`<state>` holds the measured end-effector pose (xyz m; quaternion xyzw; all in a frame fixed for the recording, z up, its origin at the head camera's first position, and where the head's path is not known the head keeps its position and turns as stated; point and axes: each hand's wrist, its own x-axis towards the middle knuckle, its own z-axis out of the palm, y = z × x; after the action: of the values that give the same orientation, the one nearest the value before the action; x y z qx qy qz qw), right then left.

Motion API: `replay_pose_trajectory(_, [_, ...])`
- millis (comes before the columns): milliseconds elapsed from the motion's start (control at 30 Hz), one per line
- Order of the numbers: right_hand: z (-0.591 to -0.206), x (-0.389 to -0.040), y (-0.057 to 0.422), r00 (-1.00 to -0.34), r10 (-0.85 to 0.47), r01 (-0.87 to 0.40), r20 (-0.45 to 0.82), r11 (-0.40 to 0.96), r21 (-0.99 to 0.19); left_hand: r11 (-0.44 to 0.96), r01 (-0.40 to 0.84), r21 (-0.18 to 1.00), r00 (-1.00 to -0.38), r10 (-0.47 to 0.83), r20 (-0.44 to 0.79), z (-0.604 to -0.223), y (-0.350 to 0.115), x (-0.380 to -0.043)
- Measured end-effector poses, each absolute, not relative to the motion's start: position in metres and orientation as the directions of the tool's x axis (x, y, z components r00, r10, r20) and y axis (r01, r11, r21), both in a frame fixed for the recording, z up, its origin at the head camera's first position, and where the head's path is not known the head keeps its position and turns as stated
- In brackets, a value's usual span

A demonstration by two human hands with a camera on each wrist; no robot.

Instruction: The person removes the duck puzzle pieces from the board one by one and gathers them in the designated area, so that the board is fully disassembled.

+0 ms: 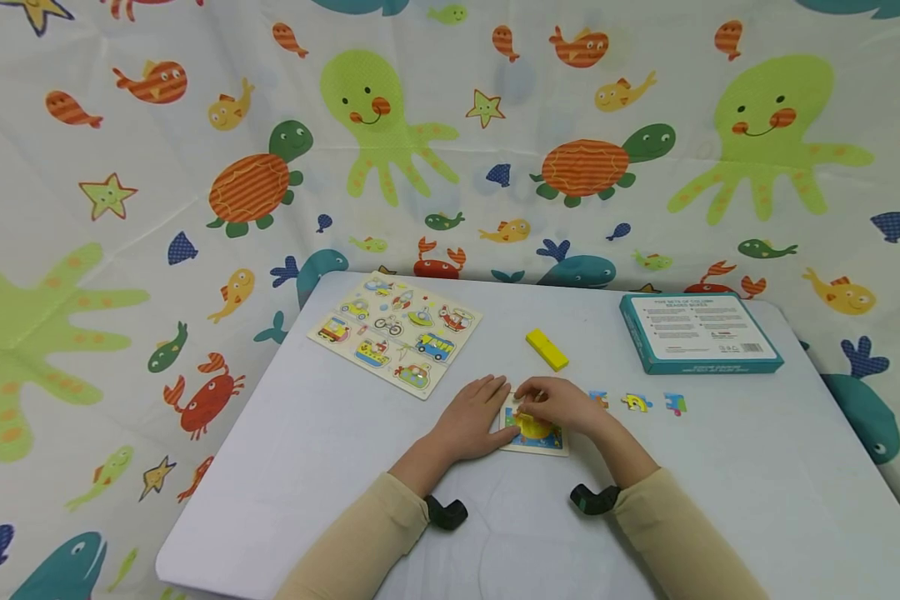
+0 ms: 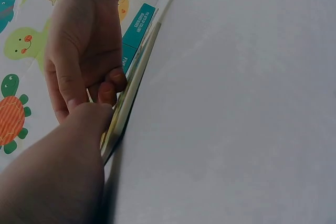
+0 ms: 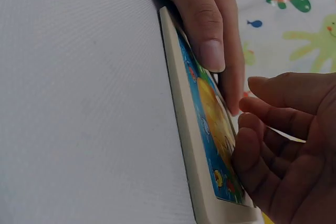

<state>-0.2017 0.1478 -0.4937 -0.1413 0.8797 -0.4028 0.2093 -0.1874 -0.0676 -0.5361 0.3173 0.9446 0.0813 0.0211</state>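
Observation:
A small jigsaw board (image 1: 535,451) with a pale frame lies flat on the table, its picture a yellow figure on blue. My left hand (image 1: 474,421) rests along its left side, fingers stretched out, thumb over the frame. My right hand (image 1: 561,403) is over its upper part, fingers bent and fingertips at the picture. In the right wrist view that hand (image 3: 289,140) has thumb and forefinger close together, other fingers curled against the picture (image 3: 212,114). I cannot tell whether a piece is between them. The picture's upper part is hidden by the hands.
Loose jigsaw pieces (image 1: 636,402) lie in a row right of the right hand. A yellow block (image 1: 547,349) lies behind the hands. A vehicle picture board (image 1: 395,333) is at the back left, a teal box (image 1: 701,333) at the back right. A patterned cloth (image 1: 420,150) hangs behind the table.

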Motion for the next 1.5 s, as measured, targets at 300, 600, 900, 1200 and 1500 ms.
replay_pose_trajectory(300, [-0.5014,-0.2026,0.1432,-0.881,-0.423,-0.164,-0.212,0.693,-0.702,0.783,0.597,0.178,-0.797,0.603,0.019,-0.5358,-0.0682,-0.1866])
replay_pose_trajectory(600, [-0.5016,-0.2022,0.1408,-0.868,-0.454,-0.207,-0.202,0.700,-0.683,0.782,0.600,0.170,-0.795,0.606,0.020,-0.5352,-0.0685,-0.1866])
replay_pose_trajectory(900, [-0.4990,-0.2006,0.1399,-0.864,-0.453,-0.193,-0.218,0.699,-0.689,0.786,0.589,0.188,-0.801,0.599,0.004,-0.5334,-0.0680,-0.1862])
replay_pose_trajectory(1200, [-0.4998,-0.1981,0.1396,-0.875,-0.420,-0.123,-0.239,0.672,-0.730,0.790,0.586,0.180,-0.803,0.595,0.001,-0.5341,-0.0672,-0.1867])
replay_pose_trajectory(1500, [-0.4996,-0.1966,0.1399,-0.883,-0.413,-0.119,-0.221,0.654,-0.747,0.785,0.591,0.182,-0.801,0.599,0.019,-0.5351,-0.0672,-0.1875])
